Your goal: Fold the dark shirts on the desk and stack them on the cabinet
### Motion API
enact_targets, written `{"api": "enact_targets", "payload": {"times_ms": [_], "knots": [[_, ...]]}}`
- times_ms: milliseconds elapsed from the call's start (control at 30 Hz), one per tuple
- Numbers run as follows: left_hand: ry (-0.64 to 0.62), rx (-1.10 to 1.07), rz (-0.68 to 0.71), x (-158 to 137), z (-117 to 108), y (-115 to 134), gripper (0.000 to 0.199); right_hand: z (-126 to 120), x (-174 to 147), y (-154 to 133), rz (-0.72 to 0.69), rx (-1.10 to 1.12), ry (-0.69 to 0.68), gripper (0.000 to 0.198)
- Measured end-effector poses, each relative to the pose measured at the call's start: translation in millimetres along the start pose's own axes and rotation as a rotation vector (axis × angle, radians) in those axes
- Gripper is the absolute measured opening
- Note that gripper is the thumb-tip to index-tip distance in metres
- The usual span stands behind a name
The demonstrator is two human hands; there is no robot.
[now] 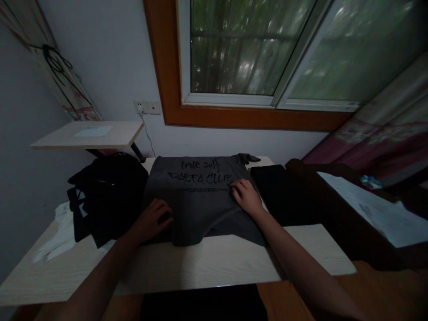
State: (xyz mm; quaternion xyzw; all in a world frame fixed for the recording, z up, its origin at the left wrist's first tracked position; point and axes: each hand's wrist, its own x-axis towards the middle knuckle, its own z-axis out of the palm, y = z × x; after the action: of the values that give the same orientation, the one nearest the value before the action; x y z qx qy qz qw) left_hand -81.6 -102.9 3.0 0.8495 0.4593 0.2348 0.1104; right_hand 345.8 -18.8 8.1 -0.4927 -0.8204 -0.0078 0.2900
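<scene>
Where the grey shirt [200,209] is lying: it is spreading between and under the fingers of both hands, its near edge sagging onto the surface [200,265].
Right hand [249,203]: its fingers are resting loosely bent and slightly parted on the shirt's right side, beside the end of the lettering; they are pressing on cloth rather than gripping it.
Left hand [147,225]: its fingers are curving half open at the shirt's left side, thumb standing apart from forefinger, and they are closing on nothing visible.
Lettering [199,177]: "true self" is running across the shirt, beyond the left fingers and left of the right ones.
Black heap [110,196]: dark cloth is bunching left of the left fingers, with white cloth [63,236] lying farther left.
Black folded item [279,187]: it is lying just right of the right fingers.
Small shelf [90,133]: it is standing beyond and left of the left fingers.
</scene>
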Motion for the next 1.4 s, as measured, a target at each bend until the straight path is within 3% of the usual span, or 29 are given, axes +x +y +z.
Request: {"api": "enact_targets", "payload": {"times_ms": [167, 300, 367, 600, 767, 933, 1100, 1233, 1400], "knots": [[-0.106, -0.077, -0.007, -34, -14, 15, 0.045, -23, -34, -58, -0.124, 0.242, -0.145, 0.014], [-0.051, -0.048, -0.039, -45, -13, 14, 0.034, -27, -48, -85, -0.194, 0.215, -0.265, 0.037], [-0.01, -0.054, -0.063, -46, -12, 12, 0.028, -29, -51, -86, -0.203, 0.169, -0.295, 0.039], [-0.039, -0.091, -0.194, -50, -14, 4, 0.027, -53, -65, -64, -0.258, 0.06, -0.361, 0.011], [-0.03, -0.032, -0.188, -55, -19, 0, 0.027, -65, -85, -38, -0.168, -0.064, -0.402, 0.026], [0.081, 0.072, -0.091, -69, -27, -7, 0.014, -89, -97, -14, 0.011, 0.128, -0.332, 0.024], [0.162, 0.168, -0.097, -83, -27, -17, 0.025, -115, -97, 0, 0.125, 0.291, -0.23, 0.013], [0.034, 0.186, -0.11, -83, -25, -16, 0.042, -128, -101, 6, 0.193, 0.333, -0.227, 0.008], [-0.013, 0.189, -0.047, -88, -46, -17, 0.022, -138, -111, 9, 0.233, 0.34, -0.316, 0.01]]}}
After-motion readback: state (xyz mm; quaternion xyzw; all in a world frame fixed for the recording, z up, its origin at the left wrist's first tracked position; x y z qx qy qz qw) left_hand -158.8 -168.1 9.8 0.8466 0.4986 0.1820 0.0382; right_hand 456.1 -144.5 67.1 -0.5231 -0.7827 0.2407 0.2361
